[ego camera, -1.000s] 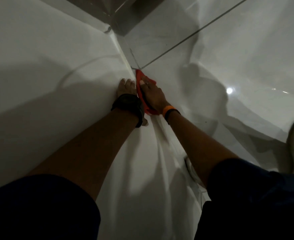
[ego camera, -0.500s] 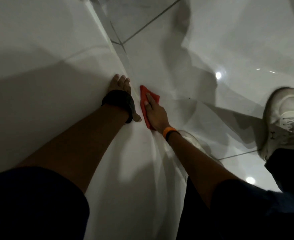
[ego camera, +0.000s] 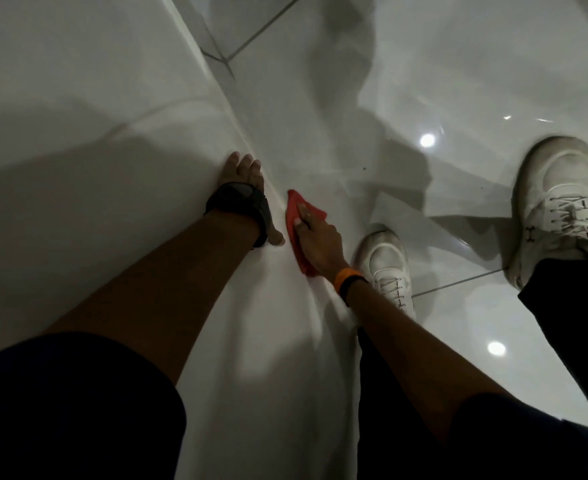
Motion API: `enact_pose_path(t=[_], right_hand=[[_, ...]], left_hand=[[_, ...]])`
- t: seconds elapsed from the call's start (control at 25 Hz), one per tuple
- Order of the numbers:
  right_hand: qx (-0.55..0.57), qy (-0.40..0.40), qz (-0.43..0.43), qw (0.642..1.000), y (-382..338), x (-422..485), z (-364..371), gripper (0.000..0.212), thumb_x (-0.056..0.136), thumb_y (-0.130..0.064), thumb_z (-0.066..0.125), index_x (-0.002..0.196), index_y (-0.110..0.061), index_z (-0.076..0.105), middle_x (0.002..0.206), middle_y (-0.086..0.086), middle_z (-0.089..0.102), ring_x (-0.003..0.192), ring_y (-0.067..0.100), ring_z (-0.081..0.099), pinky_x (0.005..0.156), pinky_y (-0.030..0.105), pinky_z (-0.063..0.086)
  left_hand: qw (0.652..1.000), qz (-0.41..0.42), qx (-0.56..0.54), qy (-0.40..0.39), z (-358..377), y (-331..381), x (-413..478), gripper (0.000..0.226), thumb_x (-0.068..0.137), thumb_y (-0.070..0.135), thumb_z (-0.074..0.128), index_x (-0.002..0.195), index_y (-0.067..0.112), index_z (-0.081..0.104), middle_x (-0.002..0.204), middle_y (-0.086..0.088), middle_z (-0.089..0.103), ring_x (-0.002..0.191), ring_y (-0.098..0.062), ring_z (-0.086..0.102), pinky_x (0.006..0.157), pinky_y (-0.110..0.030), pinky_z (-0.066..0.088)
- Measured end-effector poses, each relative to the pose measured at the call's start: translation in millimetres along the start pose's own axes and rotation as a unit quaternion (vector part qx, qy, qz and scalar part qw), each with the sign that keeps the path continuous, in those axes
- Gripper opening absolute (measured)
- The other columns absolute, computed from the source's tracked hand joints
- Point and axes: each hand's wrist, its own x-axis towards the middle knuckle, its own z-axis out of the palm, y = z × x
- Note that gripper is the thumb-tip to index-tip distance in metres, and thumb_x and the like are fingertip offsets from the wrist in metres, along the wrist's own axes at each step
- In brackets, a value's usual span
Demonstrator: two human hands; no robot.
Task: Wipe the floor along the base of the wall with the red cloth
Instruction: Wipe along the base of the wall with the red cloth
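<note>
The red cloth lies on the glossy white tiled floor, right against the base of the white wall. My right hand, with an orange band at the wrist, lies flat on the cloth and covers its middle; its fingers point away from me. My left hand is pressed flat on the wall just left of the cloth, fingers spread, with a black strap around the wrist. The seam between wall and floor runs from top centre down past both hands.
Two white sneakers stand on the floor: one close behind my right wrist by the wall, the other further right. A dark trouser leg is at the right edge. Dark grout lines cross the floor at the top.
My right hand has dragged the cloth along the wall base toward me, away from the grout-line corner. My left hand has followed along the wall. Both sneakers have come into view.
</note>
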Motion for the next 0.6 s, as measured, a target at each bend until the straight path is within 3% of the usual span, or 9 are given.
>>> enact_pose_path(t=[0.16,0.32,0.48,0.6], right_hand=[[0.018,0.012,-0.062,0.998,-6.5,9.4,3.0,0.054,0.108,-0.042,0.028,0.159,-0.026,0.019,0.156,0.016,0.045,0.130,0.040,0.055,0.114,0.052,0.042],[-0.025,-0.004,0.031,0.999,28.7,-5.4,0.3,0.053,0.110,-0.041,0.028,0.159,-0.023,0.023,0.160,0.015,0.039,0.139,0.041,0.046,0.119,0.049,0.033],[-0.010,0.009,-0.017,1.000,20.6,-11.5,8.4,0.054,0.109,-0.040,0.032,0.159,-0.020,0.024,0.160,0.016,0.039,0.138,0.038,0.048,0.120,0.050,0.034],[-0.011,0.002,0.016,1.000,27.0,-10.9,8.7,0.056,0.109,-0.043,0.026,0.160,-0.020,0.017,0.157,0.020,0.041,0.134,0.042,0.051,0.117,0.052,0.038]], left_hand=[[1.000,0.020,-0.003,0.001,4.7,24.3,2.3,0.126,0.081,0.090,0.039,0.161,0.004,-0.006,0.168,-0.017,-0.012,0.157,-0.033,-0.010,0.128,-0.048,-0.006],[1.000,0.014,-0.007,-0.006,6.1,30.8,1.0,0.132,0.077,0.094,0.039,0.161,0.003,-0.007,0.168,-0.016,-0.014,0.157,-0.031,-0.012,0.128,-0.047,-0.008],[1.000,0.021,0.004,-0.002,11.1,40.0,-0.3,0.129,0.079,0.092,0.038,0.161,0.003,-0.005,0.168,-0.018,-0.012,0.157,-0.033,-0.010,0.128,-0.048,-0.006],[1.000,0.017,-0.008,0.003,12.2,42.3,-4.6,0.129,0.078,0.092,0.040,0.161,0.003,-0.005,0.168,-0.018,-0.011,0.157,-0.033,-0.010,0.128,-0.047,-0.007]])
